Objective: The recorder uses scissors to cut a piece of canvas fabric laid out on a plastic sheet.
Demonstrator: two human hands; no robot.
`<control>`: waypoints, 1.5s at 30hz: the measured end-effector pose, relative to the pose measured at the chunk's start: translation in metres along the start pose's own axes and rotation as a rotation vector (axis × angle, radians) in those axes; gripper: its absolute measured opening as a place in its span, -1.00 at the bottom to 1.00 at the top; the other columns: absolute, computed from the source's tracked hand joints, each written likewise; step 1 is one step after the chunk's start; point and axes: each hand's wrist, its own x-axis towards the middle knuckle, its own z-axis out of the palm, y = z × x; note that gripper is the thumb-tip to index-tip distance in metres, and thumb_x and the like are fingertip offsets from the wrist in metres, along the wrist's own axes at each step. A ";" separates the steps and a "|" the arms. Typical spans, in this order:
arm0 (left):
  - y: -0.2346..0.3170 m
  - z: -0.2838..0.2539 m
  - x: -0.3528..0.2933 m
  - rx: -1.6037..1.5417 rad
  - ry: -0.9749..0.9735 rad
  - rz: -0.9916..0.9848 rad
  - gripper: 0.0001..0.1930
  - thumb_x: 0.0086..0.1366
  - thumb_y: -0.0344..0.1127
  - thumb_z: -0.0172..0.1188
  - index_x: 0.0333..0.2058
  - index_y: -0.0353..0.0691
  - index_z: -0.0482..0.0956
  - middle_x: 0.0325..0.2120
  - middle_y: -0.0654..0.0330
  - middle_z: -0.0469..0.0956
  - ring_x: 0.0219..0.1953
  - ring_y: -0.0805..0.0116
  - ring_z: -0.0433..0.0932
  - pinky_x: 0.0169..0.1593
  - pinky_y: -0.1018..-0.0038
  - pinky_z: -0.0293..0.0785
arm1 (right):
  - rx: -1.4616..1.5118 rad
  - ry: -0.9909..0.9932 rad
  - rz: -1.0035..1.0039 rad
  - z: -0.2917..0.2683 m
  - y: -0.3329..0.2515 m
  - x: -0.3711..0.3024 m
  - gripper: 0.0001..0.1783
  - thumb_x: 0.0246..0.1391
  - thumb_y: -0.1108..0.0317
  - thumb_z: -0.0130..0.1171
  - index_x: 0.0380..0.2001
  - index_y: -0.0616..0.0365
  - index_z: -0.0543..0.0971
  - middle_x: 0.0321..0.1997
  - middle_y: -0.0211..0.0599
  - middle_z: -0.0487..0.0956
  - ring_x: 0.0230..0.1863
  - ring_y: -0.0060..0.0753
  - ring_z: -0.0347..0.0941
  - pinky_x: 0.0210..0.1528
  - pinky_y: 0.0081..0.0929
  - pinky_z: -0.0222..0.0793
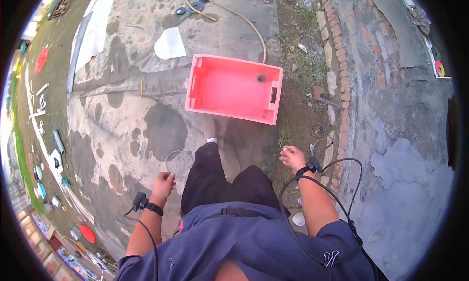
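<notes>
My left hand (163, 184) hangs left of my legs with its fingers curled together. By its fingertips shows a thin, pale loop (179, 162), and I cannot tell whether the fingers pinch it or it lies on the ground. On the other side, my right hand (293, 158) is raised with thumb and fingers drawn together; whatever they may hold is too small to make out. Ahead of my feet a pink plastic crate (234, 113) rests on the ground, its open side up. A small dark round spot or fitting (261, 78) shows inside it. Neither hand touches the crate.
Behind the crate a beige hose (244, 18) curls near dark round discs (196, 7). A white sheet piece (170, 44) and a thin yellow stick (141, 89) lie on the stained ground cover. Rightward, a brick edging (340, 61) borders a rough wall; red items (87, 233) lie far left.
</notes>
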 end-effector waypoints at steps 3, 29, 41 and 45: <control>0.079 0.006 0.116 0.176 -0.058 0.081 -0.71 0.26 -0.23 0.18 -0.19 -0.36 0.51 -0.40 0.14 0.59 -0.40 0.42 0.57 -0.32 0.48 0.48 | 0.020 0.070 0.007 0.024 -0.035 0.071 -0.65 0.19 0.20 0.10 0.02 0.04 0.47 -0.19 -0.38 0.57 -0.33 -0.50 0.53 -0.28 -0.49 0.42; 0.176 0.242 0.709 0.012 0.046 0.151 -0.68 0.31 -0.35 0.06 -0.05 -0.46 0.43 -0.19 0.11 0.54 -0.21 0.42 0.51 -0.12 0.50 0.42 | 0.505 0.217 -0.196 0.077 -0.019 0.628 -0.68 0.06 0.43 0.24 -0.08 0.21 0.51 -0.16 -0.35 0.60 -0.17 -0.53 0.50 -0.08 -0.51 0.39; 0.347 0.248 0.389 0.303 0.125 0.367 -0.72 0.29 -0.38 0.06 -0.09 -0.44 0.47 -0.25 0.11 0.55 -0.28 0.45 0.50 -0.17 0.52 0.45 | 0.677 0.274 -0.055 -0.091 -0.029 0.350 -0.72 0.04 0.44 0.22 -0.13 0.22 0.54 -0.20 -0.33 0.61 -0.19 -0.48 0.51 -0.08 -0.48 0.39; 0.397 0.257 0.265 0.457 0.045 0.518 -0.69 0.26 -0.38 0.10 -0.07 -0.46 0.46 -0.24 0.11 0.55 -0.26 0.43 0.50 -0.14 0.50 0.45 | 0.779 0.385 -0.057 -0.147 -0.003 0.205 -0.77 0.04 0.42 0.24 -0.20 0.19 0.58 -0.27 -0.38 0.61 -0.24 -0.53 0.51 -0.13 -0.51 0.38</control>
